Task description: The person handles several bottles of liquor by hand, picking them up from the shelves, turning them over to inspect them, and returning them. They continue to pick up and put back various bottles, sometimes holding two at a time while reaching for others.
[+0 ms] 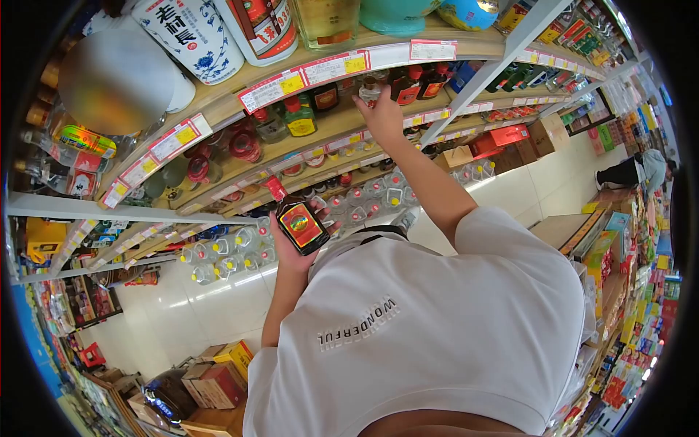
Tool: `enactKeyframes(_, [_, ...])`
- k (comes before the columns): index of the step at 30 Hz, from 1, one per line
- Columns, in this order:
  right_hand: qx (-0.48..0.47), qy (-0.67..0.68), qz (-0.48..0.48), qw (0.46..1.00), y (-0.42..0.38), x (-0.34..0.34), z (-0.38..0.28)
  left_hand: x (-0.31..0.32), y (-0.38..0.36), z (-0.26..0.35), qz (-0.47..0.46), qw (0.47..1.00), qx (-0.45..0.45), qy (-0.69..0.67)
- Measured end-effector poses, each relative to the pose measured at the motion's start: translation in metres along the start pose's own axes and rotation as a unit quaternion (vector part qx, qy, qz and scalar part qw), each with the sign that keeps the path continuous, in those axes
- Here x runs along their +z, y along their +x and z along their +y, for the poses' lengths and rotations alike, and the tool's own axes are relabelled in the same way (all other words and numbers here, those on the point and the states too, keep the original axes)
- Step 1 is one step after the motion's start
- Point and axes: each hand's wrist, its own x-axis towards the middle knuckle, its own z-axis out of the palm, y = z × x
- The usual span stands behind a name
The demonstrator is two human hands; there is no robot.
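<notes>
My left hand [293, 244] is wrapped round a flat dark liquor bottle [303, 224] with a red cap and a red-and-yellow label, held tilted in front of my chest. My right hand [383, 114] reaches into the shelf below the top one, its fingers closed on a small clear glass bottle [370, 95], partly hidden by the hand. Just right of it stand dark red-capped bottles [406, 84]. To its left on that shelf is a yellow-labelled bottle [298, 116] with a green-and-red cap.
Above, the top shelf carries a white-and-blue bottle [191, 38] and other large bottles, with price tags [304, 80] along its edge. Clear jugs [234, 251] stand on the floor [156, 309] under the shelves. Cardboard boxes [218, 382] lie behind me; another person [641, 175] is at far right.
</notes>
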Motion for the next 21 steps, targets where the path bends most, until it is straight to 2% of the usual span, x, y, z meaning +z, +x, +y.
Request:
enactKeyframes(4, [-0.023, -0.036, -0.005, 0.999, 0.015, 0.002, 0.008, 0.003, -0.005, -0.003, 0.034, 0.999, 0.010, -0.007])
enactKeyframes(7, [-0.016, -0.052, -0.048, 0.997, 0.019, -0.001, 0.012, 0.002, 0.000, -0.009, 0.016, 0.999, 0.024, -0.019])
enactKeyframes(10, [-0.013, -0.064, -0.051, 0.997, 0.023, -0.002, 0.017, 0.007, 0.009, -0.018, 0.034, 0.998, 0.035, -0.038])
enactKeyframes(21, [-0.058, -0.063, -0.091, 0.992, 0.034, -0.022, 0.031, 0.035, 0.042, -0.056, -0.002, 1.000, -0.011, -0.024])
